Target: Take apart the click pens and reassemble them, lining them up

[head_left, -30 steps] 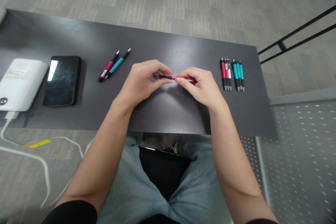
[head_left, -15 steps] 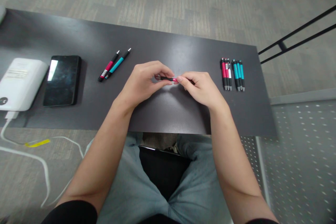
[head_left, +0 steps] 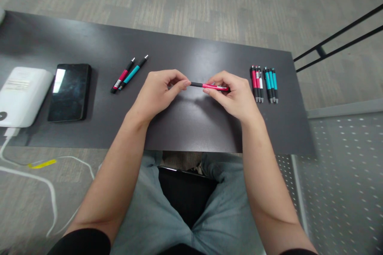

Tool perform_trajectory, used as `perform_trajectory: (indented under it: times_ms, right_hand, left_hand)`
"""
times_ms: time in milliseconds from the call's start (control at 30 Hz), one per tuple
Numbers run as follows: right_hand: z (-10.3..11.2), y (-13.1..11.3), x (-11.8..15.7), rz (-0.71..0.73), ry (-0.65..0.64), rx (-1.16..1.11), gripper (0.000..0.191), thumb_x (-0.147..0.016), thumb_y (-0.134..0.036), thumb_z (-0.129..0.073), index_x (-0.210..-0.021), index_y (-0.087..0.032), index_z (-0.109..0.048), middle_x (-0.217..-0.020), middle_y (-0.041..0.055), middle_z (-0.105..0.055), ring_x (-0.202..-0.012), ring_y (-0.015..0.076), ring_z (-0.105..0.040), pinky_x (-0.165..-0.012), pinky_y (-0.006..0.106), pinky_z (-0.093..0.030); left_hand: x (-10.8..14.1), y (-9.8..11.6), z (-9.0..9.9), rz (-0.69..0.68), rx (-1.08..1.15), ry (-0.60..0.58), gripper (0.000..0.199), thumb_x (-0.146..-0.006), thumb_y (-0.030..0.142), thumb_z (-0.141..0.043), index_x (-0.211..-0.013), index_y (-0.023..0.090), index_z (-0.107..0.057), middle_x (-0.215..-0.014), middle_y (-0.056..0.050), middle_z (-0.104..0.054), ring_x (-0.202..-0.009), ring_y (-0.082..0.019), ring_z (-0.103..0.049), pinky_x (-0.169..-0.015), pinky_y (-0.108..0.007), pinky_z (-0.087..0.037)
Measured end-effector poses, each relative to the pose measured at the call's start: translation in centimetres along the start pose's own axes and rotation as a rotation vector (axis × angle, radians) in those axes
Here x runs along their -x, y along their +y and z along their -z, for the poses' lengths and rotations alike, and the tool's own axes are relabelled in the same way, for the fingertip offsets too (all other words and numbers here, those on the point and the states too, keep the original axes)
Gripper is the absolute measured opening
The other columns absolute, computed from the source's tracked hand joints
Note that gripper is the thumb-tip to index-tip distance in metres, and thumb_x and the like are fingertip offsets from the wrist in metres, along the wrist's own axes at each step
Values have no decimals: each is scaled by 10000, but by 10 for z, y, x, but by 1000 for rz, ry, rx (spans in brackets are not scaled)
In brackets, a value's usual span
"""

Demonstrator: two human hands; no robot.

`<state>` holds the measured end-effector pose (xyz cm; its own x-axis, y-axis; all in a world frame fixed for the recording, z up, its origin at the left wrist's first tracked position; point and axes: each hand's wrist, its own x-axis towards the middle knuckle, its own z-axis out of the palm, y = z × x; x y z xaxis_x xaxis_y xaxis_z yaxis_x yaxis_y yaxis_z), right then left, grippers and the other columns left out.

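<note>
A red and black pen (head_left: 212, 86) is held level above the dark table, between my two hands. My left hand (head_left: 164, 91) pinches its left end, whose tip is hidden by the fingers. My right hand (head_left: 231, 91) grips the red barrel near the other end. To the left, a red pen (head_left: 122, 75) and a blue pen (head_left: 133, 72) lie slanted side by side. On the right lie red pens (head_left: 255, 81), a white pen (head_left: 261, 83) and several blue pens (head_left: 271, 83) in neat rows.
The dark table (head_left: 191, 127) carries a black phone-like device (head_left: 70, 92) and a white box-shaped device (head_left: 25, 95) with a white cable (head_left: 52, 193) at the left. A black metal frame (head_left: 321, 51) stands beyond the right edge.
My hands have moved apart a little, and more of the red barrel now shows. My left fingers have shifted left to the end of the pen.
</note>
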<state>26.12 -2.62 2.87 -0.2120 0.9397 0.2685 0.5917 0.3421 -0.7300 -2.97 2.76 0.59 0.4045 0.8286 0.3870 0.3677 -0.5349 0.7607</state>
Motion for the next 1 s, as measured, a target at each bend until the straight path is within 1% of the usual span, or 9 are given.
perform_trajectory:
  times_ms: [133,233,300,433,600,700,833,900,1000]
  right_hand:
    - [-2,4,0,-13,-19,42,547,-1248,-767,-756,-1026,-290,-904,-997,69,-903,-902,280,-772,-882,438,-529]
    - [-3,6,1,-22,-21,41,584,-1209,-826,-780,-1071,-273,-905,-973,58,-896,-861,264,-755,-843,418,-496]
    - [-4,7,1,2,-11,39,603,-1163,-865,-821,-1113,-269,-904,-1017,64,-911,-884,264,-759,-852,408,-511]
    - [-2,6,0,14,-56,43,575,-1243,-792,-726,-1081,-272,-910,-1062,78,-933,-916,265,-774,-891,411,-529]
    - [3,3,-1,-54,-138,-21,754,-1220,-951,-659,-1015,-267,-902,-844,45,-836,-783,238,-720,-798,385,-502]
    - [6,0,0,-103,-179,-65,782,-1202,-981,-666,-1003,-260,-896,-744,14,-771,-691,208,-650,-751,371,-484]
    - [4,-1,0,-51,-32,-32,703,-1081,-979,-851,-1086,-278,-910,-990,61,-918,-864,257,-759,-846,398,-575]
    - [3,0,0,-20,-3,-18,636,-1115,-922,-848,-1068,-292,-915,-1093,81,-954,-959,286,-803,-938,434,-616]
    - [3,2,-1,-10,-33,-38,554,-1192,-804,-801,-1037,-286,-924,-1037,72,-947,-913,271,-800,-928,433,-613]
  left_hand:
    - [0,-1,-2,-10,14,13,321,-1129,600,-927,-1076,287,-973,-1026,-62,-959,-890,-273,-854,-856,-389,-692]
    - [0,-4,-1,-15,16,29,285,-1110,576,-947,-1074,297,-983,-1053,-59,-972,-888,-269,-856,-874,-396,-710]
    - [0,-6,-1,-11,27,33,243,-1098,534,-953,-1076,294,-990,-1049,-55,-977,-866,-262,-852,-859,-392,-708]
    - [1,-7,1,-19,47,19,200,-1084,509,-978,-1065,310,-989,-1051,-48,-982,-878,-276,-872,-851,-416,-714]
    - [2,-2,1,-107,80,9,156,-1104,467,-982,-1032,331,-958,-1076,-45,-983,-941,-293,-906,-884,-452,-730]
    - [2,-2,0,-138,72,25,201,-1124,488,-974,-1021,317,-946,-1084,-45,-980,-962,-285,-911,-911,-442,-729]
    - [2,-5,-2,-10,44,19,290,-1094,587,-986,-1067,299,-974,-1057,-48,-982,-882,-266,-876,-868,-401,-721]
    - [3,-6,-2,19,56,16,279,-1076,565,-989,-1067,286,-982,-1042,-49,-982,-884,-268,-879,-850,-388,-718]
    - [3,-4,-2,-5,89,16,224,-1060,516,-1000,-1035,295,-975,-1075,-44,-993,-942,-280,-910,-874,-407,-730]
